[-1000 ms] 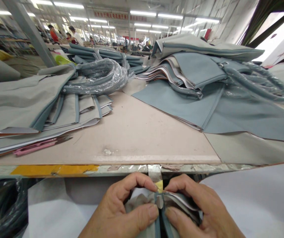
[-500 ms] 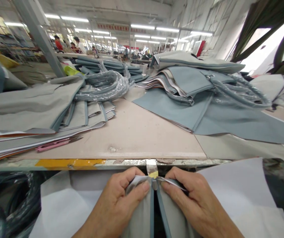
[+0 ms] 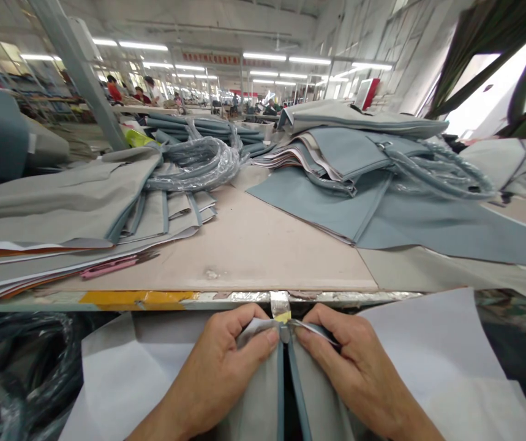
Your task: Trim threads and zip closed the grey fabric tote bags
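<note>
Just below the table's front edge, my left hand (image 3: 230,361) pinches the top of a grey leather-like panel (image 3: 258,398) with blue edging. My right hand (image 3: 354,361) pinches the top of a matching grey panel (image 3: 318,392), thumb above and fingers underneath. The two blue edges come close together at the top and spread into a dark gap toward me. Between my thumbs sits a small metal piece (image 3: 284,334), right under a strip of silver and yellow tape (image 3: 281,305) on the table edge. How the metal piece is fixed is hidden.
Pink-handled snips (image 3: 109,267) lie beside stacked grey pieces (image 3: 56,202) on the table's left. Plastic-wrapped blue tubing (image 3: 198,165) lies behind them. Blue panels (image 3: 318,202) are piled at right. White sheets (image 3: 125,373) hang below the edge. Several people work far off.
The view has shifted slightly, and both hands appear a little higher in it. Each keeps its pinch on its grey panel, and the metal piece stays between them.
</note>
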Tool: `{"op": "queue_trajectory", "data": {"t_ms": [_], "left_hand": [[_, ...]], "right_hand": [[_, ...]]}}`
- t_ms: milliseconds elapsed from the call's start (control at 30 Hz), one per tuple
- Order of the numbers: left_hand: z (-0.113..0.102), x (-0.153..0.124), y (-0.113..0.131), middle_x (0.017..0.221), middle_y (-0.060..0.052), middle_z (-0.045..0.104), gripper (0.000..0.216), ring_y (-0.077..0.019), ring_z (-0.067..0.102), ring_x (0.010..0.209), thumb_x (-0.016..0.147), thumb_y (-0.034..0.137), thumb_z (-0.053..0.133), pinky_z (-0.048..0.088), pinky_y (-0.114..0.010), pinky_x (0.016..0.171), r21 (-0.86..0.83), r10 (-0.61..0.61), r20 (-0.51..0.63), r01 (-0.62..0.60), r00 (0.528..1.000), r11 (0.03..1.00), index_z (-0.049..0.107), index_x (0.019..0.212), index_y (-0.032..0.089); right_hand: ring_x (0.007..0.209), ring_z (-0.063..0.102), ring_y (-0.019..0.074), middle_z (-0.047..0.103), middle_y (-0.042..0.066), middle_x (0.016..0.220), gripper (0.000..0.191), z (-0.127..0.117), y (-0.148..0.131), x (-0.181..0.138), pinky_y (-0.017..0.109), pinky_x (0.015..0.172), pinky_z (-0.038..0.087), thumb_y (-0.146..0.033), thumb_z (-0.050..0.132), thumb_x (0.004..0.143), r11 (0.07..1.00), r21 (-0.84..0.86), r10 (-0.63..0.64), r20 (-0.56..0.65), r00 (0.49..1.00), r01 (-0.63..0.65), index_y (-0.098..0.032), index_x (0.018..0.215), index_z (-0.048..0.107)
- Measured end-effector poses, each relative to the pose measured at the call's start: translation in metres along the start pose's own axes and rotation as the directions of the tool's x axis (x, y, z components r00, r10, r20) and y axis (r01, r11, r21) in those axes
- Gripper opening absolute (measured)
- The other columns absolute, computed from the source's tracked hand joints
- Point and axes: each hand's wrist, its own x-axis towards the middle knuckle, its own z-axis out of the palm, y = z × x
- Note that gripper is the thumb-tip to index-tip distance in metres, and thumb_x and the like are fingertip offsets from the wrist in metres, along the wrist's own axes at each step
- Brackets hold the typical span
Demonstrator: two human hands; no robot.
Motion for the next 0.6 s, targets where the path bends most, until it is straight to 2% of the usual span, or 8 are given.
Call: {"op": "queue_trajectory", "data": {"t_ms": [100, 200, 367, 500, 600], "left_hand": [[0.001, 0.0, 0.001, 0.068, 0.003, 0.05, 0.031, -0.0125, 0.044, 0.067, 0.092, 0.044, 0.056, 0.035, -0.023, 0.064, 0.065, 0.05, -0.043, -0.047, 0.998, 0.997, 0.058, 0.076, 0.017], [0.002, 0.002, 0.005, 0.067, 0.003, 0.051, 0.031, -0.0124, 0.046, 0.066, 0.095, 0.041, 0.052, 0.034, -0.023, 0.064, 0.201, 0.139, -0.084, -0.12, 0.987, 0.972, 0.059, 0.074, 0.018], [-0.003, 0.013, 0.019, 0.064, 0.003, 0.055, 0.027, -0.0129, 0.048, 0.063, 0.095, 0.036, 0.051, 0.03, -0.027, 0.063, 0.496, 0.3, -0.11, -0.209, 0.948, 0.843, 0.062, 0.077, 0.019], [-0.016, 0.032, 0.038, 0.06, 0.003, 0.053, 0.026, -0.0128, 0.046, 0.06, 0.093, 0.033, 0.051, 0.028, -0.027, 0.061, 0.579, 0.359, -0.085, -0.247, 0.929, 0.777, 0.062, 0.075, 0.018], [-0.03, 0.055, 0.065, 0.06, 0.003, 0.054, 0.024, -0.0124, 0.047, 0.061, 0.09, 0.029, 0.053, 0.028, -0.027, 0.061, 0.608, 0.488, -0.076, -0.348, 0.869, 0.714, 0.062, 0.071, 0.016]], "right_hand": [[0.063, 0.051, 0.0107, 0.057, -0.003, 0.067, 0.031, 0.001, 0.0, 0.0, 0.022, 0.059, 0.037, -0.035, 0.049, 0.099, 1.0, -0.005, -0.008, -0.02, 1.0, 0.008, -0.017, 0.077, 0.061], [0.062, 0.05, 0.0099, 0.056, -0.003, 0.066, 0.031, 0.001, -0.001, 0.003, 0.022, 0.059, 0.036, -0.034, 0.048, 0.099, 0.999, -0.047, -0.014, -0.046, 0.999, 0.012, -0.017, 0.074, 0.058], [0.063, 0.052, 0.0125, 0.059, -0.001, 0.067, 0.03, -0.006, -0.009, 0.018, 0.026, 0.061, 0.032, -0.033, 0.047, 0.098, 0.975, -0.221, -0.04, -0.074, 0.996, 0.023, -0.017, 0.077, 0.06], [0.064, 0.054, 0.0135, 0.061, -0.001, 0.068, 0.025, -0.019, -0.02, 0.04, 0.027, 0.063, 0.031, -0.03, 0.053, 0.098, 0.914, -0.401, -0.093, -0.08, 0.992, 0.053, -0.018, 0.078, 0.062], [0.061, 0.05, 0.0137, 0.058, 0.0, 0.065, 0.026, -0.036, -0.034, 0.067, 0.028, 0.06, 0.027, -0.03, 0.057, 0.096, 0.812, -0.577, -0.199, -0.127, 0.972, 0.09, -0.017, 0.073, 0.059]]}}
